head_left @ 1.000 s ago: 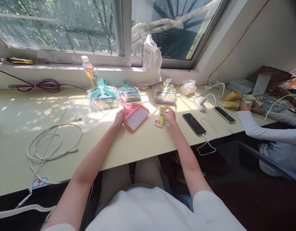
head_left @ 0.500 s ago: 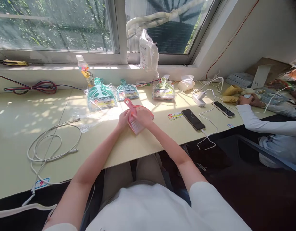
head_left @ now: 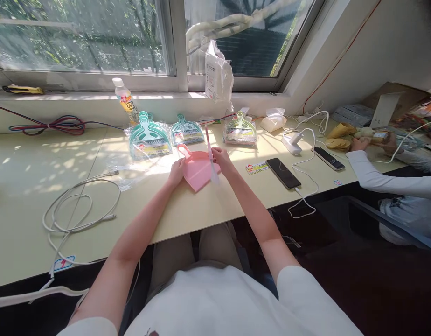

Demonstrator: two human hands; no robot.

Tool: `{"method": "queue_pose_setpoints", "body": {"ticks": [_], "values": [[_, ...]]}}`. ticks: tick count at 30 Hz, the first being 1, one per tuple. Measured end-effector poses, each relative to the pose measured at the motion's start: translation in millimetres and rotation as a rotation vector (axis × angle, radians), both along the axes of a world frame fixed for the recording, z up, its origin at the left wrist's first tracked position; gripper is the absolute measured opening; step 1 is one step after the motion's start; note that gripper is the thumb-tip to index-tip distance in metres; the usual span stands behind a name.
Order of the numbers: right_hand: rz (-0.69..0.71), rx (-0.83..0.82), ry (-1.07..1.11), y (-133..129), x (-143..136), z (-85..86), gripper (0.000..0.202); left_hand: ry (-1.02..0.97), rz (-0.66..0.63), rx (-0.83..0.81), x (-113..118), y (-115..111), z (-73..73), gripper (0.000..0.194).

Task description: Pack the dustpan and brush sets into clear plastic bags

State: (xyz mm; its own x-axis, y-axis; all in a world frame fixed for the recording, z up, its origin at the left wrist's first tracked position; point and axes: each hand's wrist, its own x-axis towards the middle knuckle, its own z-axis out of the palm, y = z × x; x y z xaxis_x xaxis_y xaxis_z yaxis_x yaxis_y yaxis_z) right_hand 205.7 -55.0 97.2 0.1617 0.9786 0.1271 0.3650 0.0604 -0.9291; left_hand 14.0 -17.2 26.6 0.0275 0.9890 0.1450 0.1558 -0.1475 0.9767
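A pink dustpan (head_left: 197,172) is just above or on the table in front of me, its looped handle pointing toward the window. My left hand (head_left: 177,170) grips the dustpan's left edge. In my right hand (head_left: 222,159) is a small pink brush (head_left: 210,156), held upright and edge-on over the right part of the pan, its pale bristles downward. Beyond the pan sit wrapped teal dustpan sets (head_left: 149,135), a smaller teal set (head_left: 186,130) and a wrapped green set (head_left: 240,130).
A coiled white cable (head_left: 84,205) lies at left. To the right are a printed card (head_left: 256,168), a charging phone (head_left: 282,173), a second phone (head_left: 328,158) and a power adapter (head_left: 291,143). A bottle (head_left: 126,100) stands behind. A co-worker's hands (head_left: 359,144) handle something at far right.
The brush, which lay against the dustpan, is now lifted apart from it and turned upright in my right hand. My left hand stays at the dustpan's left edge.
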Motion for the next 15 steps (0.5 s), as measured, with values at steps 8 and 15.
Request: {"method": "queue_pose_setpoints", "body": {"ticks": [8,15], "values": [[-0.059,-0.009,-0.623,-11.6,78.9,30.2,0.015,0.224,0.039,-0.048,-20.3,3.6,11.6,0.034],[-0.164,-0.394,-1.144,-11.4,89.9,-20.7,0.022,0.720,0.034,0.112,-8.4,-11.3,4.6,0.030]]}}
